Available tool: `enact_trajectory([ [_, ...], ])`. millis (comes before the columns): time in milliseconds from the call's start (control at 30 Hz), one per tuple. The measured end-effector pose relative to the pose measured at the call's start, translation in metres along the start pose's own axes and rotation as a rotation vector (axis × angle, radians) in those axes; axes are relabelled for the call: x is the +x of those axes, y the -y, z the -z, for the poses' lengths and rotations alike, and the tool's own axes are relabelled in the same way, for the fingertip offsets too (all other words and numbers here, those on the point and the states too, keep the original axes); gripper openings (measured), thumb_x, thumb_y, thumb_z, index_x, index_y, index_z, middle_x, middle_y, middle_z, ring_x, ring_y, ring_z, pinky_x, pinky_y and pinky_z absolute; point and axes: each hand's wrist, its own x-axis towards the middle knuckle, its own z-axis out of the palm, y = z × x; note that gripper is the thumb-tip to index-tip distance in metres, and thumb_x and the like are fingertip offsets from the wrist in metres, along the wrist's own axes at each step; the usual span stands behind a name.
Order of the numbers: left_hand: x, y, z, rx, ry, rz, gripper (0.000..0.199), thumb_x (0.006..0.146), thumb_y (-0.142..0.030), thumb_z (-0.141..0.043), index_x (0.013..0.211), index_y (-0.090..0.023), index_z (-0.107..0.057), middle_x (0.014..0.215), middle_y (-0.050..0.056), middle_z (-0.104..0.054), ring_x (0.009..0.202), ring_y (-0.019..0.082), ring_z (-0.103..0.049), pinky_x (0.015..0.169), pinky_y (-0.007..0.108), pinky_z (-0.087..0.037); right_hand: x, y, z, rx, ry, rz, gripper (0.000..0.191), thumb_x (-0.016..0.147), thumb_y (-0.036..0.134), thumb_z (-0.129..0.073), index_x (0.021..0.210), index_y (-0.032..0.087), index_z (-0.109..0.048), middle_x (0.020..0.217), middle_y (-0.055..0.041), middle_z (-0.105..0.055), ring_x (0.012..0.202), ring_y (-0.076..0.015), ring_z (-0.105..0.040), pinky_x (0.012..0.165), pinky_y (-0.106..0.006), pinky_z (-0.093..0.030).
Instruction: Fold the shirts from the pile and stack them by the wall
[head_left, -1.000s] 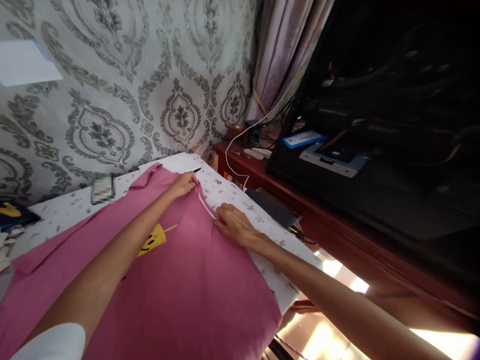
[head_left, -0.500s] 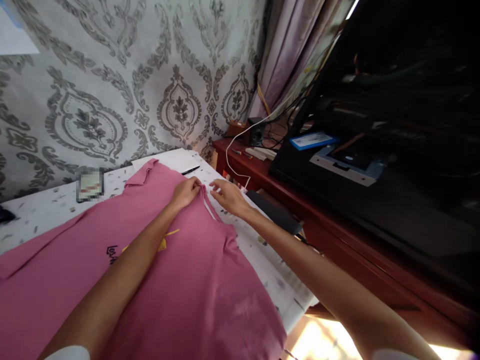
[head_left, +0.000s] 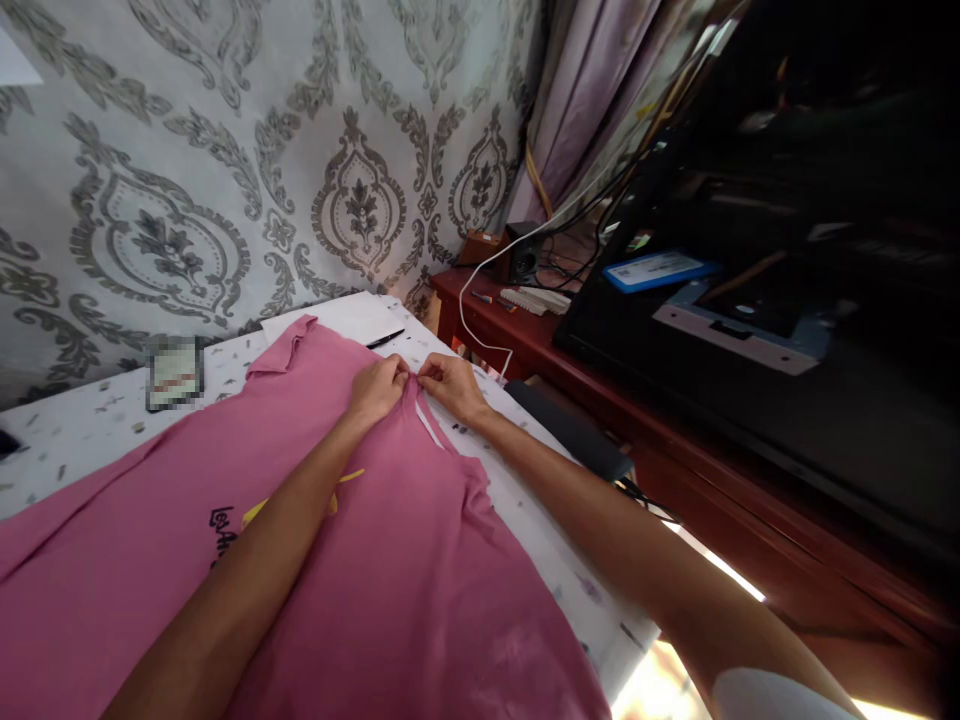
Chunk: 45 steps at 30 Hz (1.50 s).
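Observation:
A pink T-shirt [head_left: 450,560] with a yellow and black print lies spread over a white patterned table [head_left: 97,430]. At the shirt's neckline, my left hand [head_left: 380,388] pinches the fabric edge between thumb and fingers. My right hand [head_left: 451,386] meets it there, its fingertips closed on the same bunched bit of pink cloth. A white strip shows inside the collar just below the fingers. My left forearm covers part of the print.
Behind the shirt lie a white paper [head_left: 337,322] and a black pen [head_left: 386,338]. A pixelated object [head_left: 175,372] sits by the wall. To the right stands a red-brown cabinet [head_left: 540,340] with a small speaker [head_left: 523,265], a white cable [head_left: 463,310] and a large black screen [head_left: 750,400].
My right hand, open and slightly apart from the shirt before, has moved left and closed on the neckline beside my left hand. The view has shifted slightly.

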Motion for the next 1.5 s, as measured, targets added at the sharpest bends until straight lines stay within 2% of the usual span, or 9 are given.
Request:
enact_trajectory([
  [333, -0.003, -0.006, 0.004, -0.003, 0.010, 0.017, 0.013, 0.092, -0.031, -0.058, 0.098, -0.023, -0.066, 0.100, 0.003, -0.075, 0.092, 0.021, -0.066, 0.077, 0.030, -0.045, 0.003, -0.005, 0.006, 0.102, 0.091, -0.021, 0.007, 0.072, 0.013, -0.059, 0.071, 0.019, -0.058, 0.061, 0.0047, -0.059, 0.060, -0.0116, -0.055, 0.059, -0.022, -0.040],
  [567, 0.003, -0.009, 0.000, 0.065, -0.002, 0.063, 0.017, 0.091, -0.039, -0.062, 0.091, -0.023, -0.066, 0.098, 0.004, -0.075, 0.090, 0.021, -0.066, 0.069, 0.029, -0.041, 0.005, -0.003, 0.007, 0.079, 0.064, -0.039, 0.017, 0.072, 0.008, -0.060, 0.083, 0.020, -0.056, 0.067, 0.0047, -0.062, 0.065, -0.0126, -0.059, 0.065, -0.024, -0.044],
  [733, 0.009, -0.013, 0.002, 0.122, 0.035, 0.101, 0.024, 0.089, -0.047, -0.063, 0.090, -0.023, -0.067, 0.097, 0.005, -0.074, 0.089, 0.023, -0.066, 0.069, 0.030, -0.042, 0.003, 0.002, 0.009, 0.029, 0.015, -0.072, 0.015, 0.072, 0.006, -0.057, 0.079, 0.020, -0.057, 0.069, 0.0034, -0.061, 0.067, -0.0129, -0.059, 0.068, -0.025, -0.045],
  [900, 0.010, -0.021, 0.001, 0.181, 0.053, 0.143, 0.030, 0.088, -0.053, -0.063, 0.092, -0.023, -0.066, 0.100, 0.008, -0.074, 0.094, 0.027, -0.066, 0.074, 0.033, -0.045, -0.027, 0.009, 0.025, -0.048, -0.017, -0.093, 0.010, 0.078, 0.010, -0.056, 0.080, 0.019, -0.061, 0.069, 0.0024, -0.061, 0.067, -0.0135, -0.057, 0.067, -0.025, -0.042],
  [1067, 0.003, -0.025, 0.000, 0.200, 0.006, 0.124, 0.032, 0.091, -0.052, -0.059, 0.105, -0.024, -0.061, 0.105, 0.009, -0.073, 0.103, 0.030, -0.065, 0.081, 0.037, -0.045, -0.081, 0.017, 0.057, -0.073, 0.229, -0.090, 0.029, 0.094, 0.033, -0.048, 0.074, 0.018, -0.064, 0.066, 0.0006, -0.059, 0.063, -0.0143, -0.054, 0.064, -0.027, -0.038],
  [1233, -0.027, -0.028, 0.014, 0.102, -0.022, -0.046, 0.031, 0.097, -0.040, -0.049, 0.124, -0.024, -0.051, 0.108, 0.009, -0.070, 0.101, 0.028, -0.063, 0.080, 0.037, -0.045, -0.112, 0.026, 0.074, -0.134, 0.372, 0.023, 0.016, 0.082, 0.034, -0.068, 0.082, 0.018, -0.068, 0.083, -0.0020, -0.059, 0.072, -0.0138, -0.052, 0.068, -0.026, -0.039],
  [1333, -0.056, -0.036, 0.018, 0.048, -0.050, -0.275, 0.021, 0.095, -0.027, -0.045, 0.112, -0.022, -0.056, 0.107, 0.010, -0.067, 0.100, 0.026, -0.060, 0.082, 0.037, -0.046, -0.115, 0.029, 0.075, -0.141, 0.404, 0.026, 0.010, 0.074, 0.022, -0.072, 0.076, 0.018, -0.064, 0.083, -0.0014, -0.058, 0.072, -0.0135, -0.052, 0.068, -0.026, -0.039],
  [1433, -0.079, -0.048, 0.016, -0.048, 0.165, -0.506, 0.014, 0.092, -0.028, -0.048, 0.093, -0.020, -0.059, 0.096, 0.007, -0.065, 0.092, 0.023, -0.060, 0.081, 0.035, -0.046, -0.119, 0.033, 0.072, -0.026, 0.304, -0.004, 0.009, 0.079, 0.024, -0.067, 0.076, 0.018, -0.059, 0.079, -0.0001, -0.059, 0.069, -0.0127, -0.052, 0.065, -0.025, -0.039],
  [1500, -0.087, -0.055, 0.016, -0.080, 0.311, -0.555, 0.017, 0.089, -0.035, -0.052, 0.087, -0.020, -0.058, 0.089, 0.005, -0.064, 0.084, 0.022, -0.059, 0.076, 0.034, -0.045, -0.125, 0.035, 0.070, 0.093, 0.241, -0.042, 0.013, 0.083, 0.030, -0.063, 0.079, 0.019, -0.058, 0.074, 0.0015, -0.058, 0.064, -0.0120, -0.050, 0.061, -0.025, -0.038],
])
